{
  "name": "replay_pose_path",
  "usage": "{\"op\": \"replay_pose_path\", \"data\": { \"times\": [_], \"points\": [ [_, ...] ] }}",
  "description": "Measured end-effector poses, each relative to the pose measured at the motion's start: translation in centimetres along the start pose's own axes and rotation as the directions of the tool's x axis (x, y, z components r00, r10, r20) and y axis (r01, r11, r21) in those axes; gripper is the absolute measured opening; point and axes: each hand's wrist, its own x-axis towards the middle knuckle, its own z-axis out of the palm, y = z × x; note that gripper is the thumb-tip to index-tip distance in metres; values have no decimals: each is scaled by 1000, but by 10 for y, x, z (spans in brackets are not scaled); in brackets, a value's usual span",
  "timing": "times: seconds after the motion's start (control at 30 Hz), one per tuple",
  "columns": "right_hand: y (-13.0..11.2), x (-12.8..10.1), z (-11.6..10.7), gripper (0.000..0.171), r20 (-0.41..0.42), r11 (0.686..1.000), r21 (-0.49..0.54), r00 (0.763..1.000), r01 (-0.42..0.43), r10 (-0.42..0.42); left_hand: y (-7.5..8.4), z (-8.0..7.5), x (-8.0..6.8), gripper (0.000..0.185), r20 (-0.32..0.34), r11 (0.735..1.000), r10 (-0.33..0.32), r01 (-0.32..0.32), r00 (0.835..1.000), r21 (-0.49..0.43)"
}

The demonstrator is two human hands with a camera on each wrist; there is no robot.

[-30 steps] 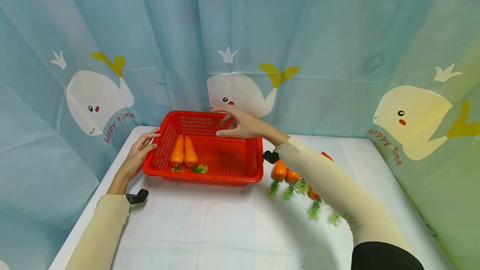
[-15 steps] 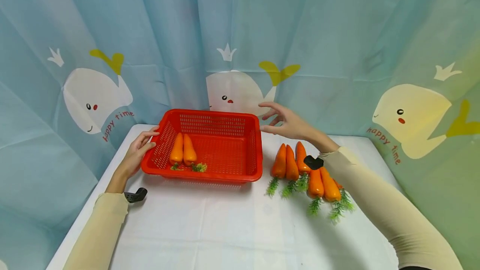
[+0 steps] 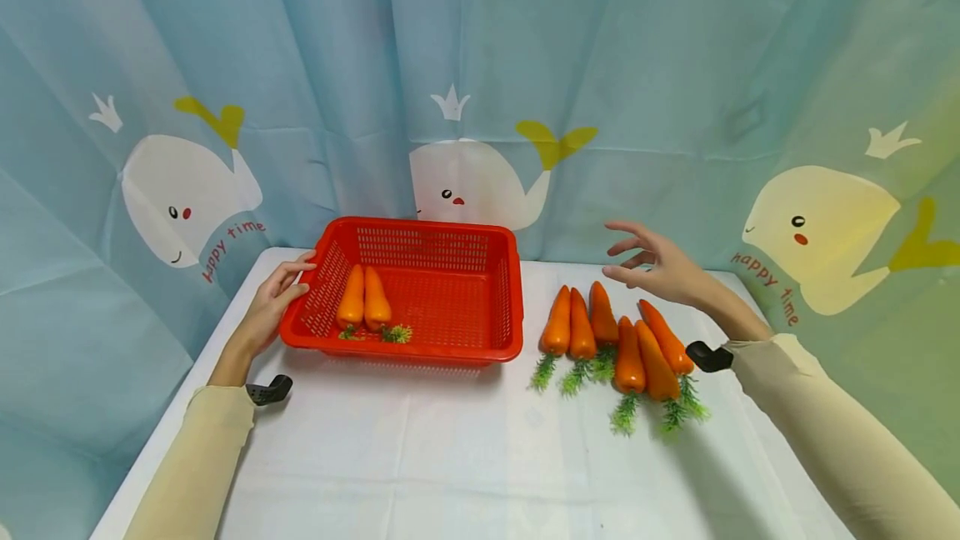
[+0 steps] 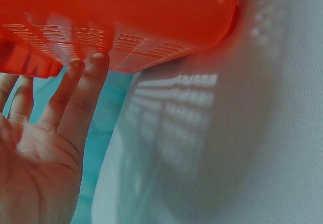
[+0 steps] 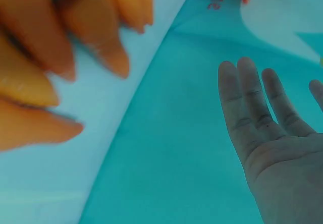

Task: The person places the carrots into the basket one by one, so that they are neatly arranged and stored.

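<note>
Currently I see my left hand (image 3: 272,311) with straight fingers (image 4: 83,90) pressed on the red basket (image 3: 405,350) at its left wall, gripping nothing; my right hand (image 3: 660,267) hovers spread (empty) above six carrots (image 3: 615,340) lying beside the basket; two carrots inside (image 3: 363,301); white table (image 3: 450,448) beneath.

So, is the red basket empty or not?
Not empty: two carrots lie side by side on the left of the red basket.
</note>
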Motion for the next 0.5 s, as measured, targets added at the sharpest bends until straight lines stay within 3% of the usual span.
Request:
{"op": "replay_pose_path", "data": {
  "times": [0.3, 0.5],
  "points": [
    [27, -34, -15, 66, -54, 996, -5, 995, -86, 86, 2, 1, 0, 39, 1, 1000, 7, -7, 1000, -6],
    [44, -48, -18, 68, -57, 997, -22, 996, -73, 72, 2, 1, 0, 40, 4, 1000, 3, -3, 1000, -4]
  ]
}}
